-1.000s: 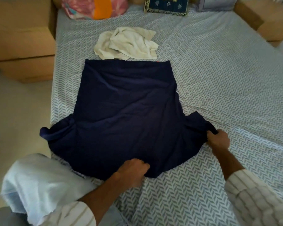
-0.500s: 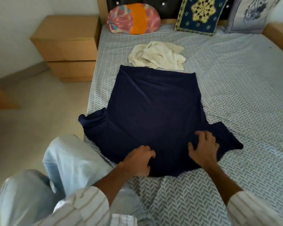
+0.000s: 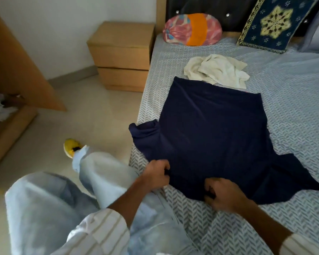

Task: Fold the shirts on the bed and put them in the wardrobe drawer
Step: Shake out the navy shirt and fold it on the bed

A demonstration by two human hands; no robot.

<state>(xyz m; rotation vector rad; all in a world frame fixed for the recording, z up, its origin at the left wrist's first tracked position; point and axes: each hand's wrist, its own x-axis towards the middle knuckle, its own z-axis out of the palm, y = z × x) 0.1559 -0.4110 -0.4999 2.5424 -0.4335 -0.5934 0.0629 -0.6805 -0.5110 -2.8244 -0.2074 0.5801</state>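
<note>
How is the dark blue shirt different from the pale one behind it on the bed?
The navy shirt lies spread flat; the cream shirt sits crumpled in a heap. The navy shirt is gripped at its near edge by the left hand and right hand; the cream shirt is untouched. Both lie on the bed, unfolded.

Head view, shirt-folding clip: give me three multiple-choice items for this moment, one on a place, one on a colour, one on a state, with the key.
1. Where does the cream shirt lie?
A. Beyond the navy shirt, toward the pillows
B. On the floor
C. On the nightstand

2. What colour band crosses the pink round cushion?
A. Green
B. Orange
C. Black

3. What are the hands doing?
A. Both hang idle
B. Only one touches cloth
C. Both grip the navy shirt's near edge

Key: 1 A, it is bunched at the navy shirt's far edge. 2 B, an orange stripe runs down its middle. 3 C, the left hand and right hand curl into the fabric.
</note>
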